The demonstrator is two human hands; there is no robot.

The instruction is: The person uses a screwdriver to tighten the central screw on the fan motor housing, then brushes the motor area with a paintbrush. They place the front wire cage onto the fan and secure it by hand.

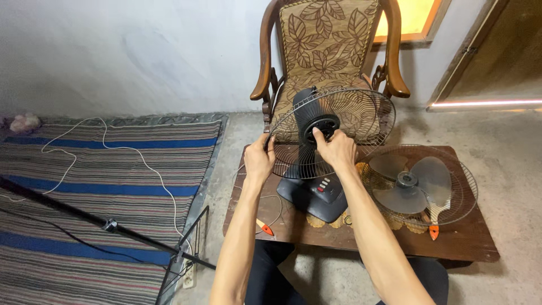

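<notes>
A dark table fan (314, 192) stands on a low wooden table (468, 240), with its rear wire guard (361, 116) mounted and no blade on it. My left hand (258, 160) grips the guard's left rim. The fingers of my right hand (336, 149) are on the black round hub (318, 125) at the guard's centre. The grey fan blade (411, 184) lies inside the front wire guard (463, 195), flat on the table to the right.
A wooden armchair (324, 51) with a leaf-patterned cushion stands behind the table. Two orange-handled tools (264, 227) (433, 230) lie on the table. A striped rug (96, 186) with a white cable and a black tripod leg (107, 225) lies to the left.
</notes>
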